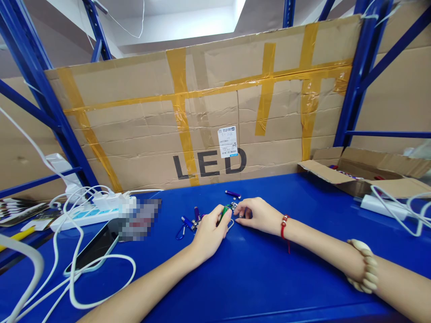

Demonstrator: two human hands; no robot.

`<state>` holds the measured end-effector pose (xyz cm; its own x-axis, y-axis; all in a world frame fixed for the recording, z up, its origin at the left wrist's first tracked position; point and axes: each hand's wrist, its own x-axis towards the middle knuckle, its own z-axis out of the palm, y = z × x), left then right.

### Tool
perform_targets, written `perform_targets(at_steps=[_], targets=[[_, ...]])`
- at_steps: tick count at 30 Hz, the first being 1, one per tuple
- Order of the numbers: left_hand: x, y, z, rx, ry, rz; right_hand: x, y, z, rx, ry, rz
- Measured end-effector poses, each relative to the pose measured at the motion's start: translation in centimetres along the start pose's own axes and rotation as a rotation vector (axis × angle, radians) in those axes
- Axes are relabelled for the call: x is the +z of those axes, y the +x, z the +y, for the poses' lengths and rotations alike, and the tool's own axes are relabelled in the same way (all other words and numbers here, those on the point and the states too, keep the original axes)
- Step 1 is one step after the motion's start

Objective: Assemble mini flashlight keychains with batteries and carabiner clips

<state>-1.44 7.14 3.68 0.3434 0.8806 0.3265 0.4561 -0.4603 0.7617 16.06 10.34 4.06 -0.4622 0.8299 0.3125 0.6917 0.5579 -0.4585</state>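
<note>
My left hand (210,229) is closed around a small green metal tube, which looks like a mini flashlight (222,214). A thin pale loop shows beside its fingers. Just to the right, my right hand (257,215) hovers low with curled fingers, thumb and fingertips apart, close to small silver pieces (234,205) too tiny to make out. Beyond the hands lies a purple tube (233,194). Left of my left hand are a blue tube (187,223), another purple tube (197,212) and a blue carabiner clip (181,232). Part of this cluster is hidden behind my left hand.
At left, a phone (96,244) lies under loose white cables (129,264), before a white power strip (90,213). An open cardboard box (336,177) stands back right, near a white adapter (384,207). A large cardboard sheet (144,139) closes off the blue table's (269,273) back.
</note>
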Motion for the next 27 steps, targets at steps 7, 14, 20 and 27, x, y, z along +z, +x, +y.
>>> perform_targets(at_steps=[7, 14, 20, 27], targets=[[-0.02, -0.02, 0.09, -0.002, -0.013, -0.008, -0.02, 0.14, -0.03, -0.030, 0.082, 0.027], [-0.03, -0.02, 0.18, 0.004, -0.003, -0.005, 0.00, 0.19, -0.01, -0.032, 0.074, 0.030], [0.00, -0.04, 0.08, -0.002, 0.002, -0.005, -0.17, 0.18, 0.13, 0.018, 0.059, -0.015], [-0.04, -0.02, 0.11, -0.001, -0.010, -0.007, -0.82, -0.05, -0.57, 0.123, -0.072, -0.034]])
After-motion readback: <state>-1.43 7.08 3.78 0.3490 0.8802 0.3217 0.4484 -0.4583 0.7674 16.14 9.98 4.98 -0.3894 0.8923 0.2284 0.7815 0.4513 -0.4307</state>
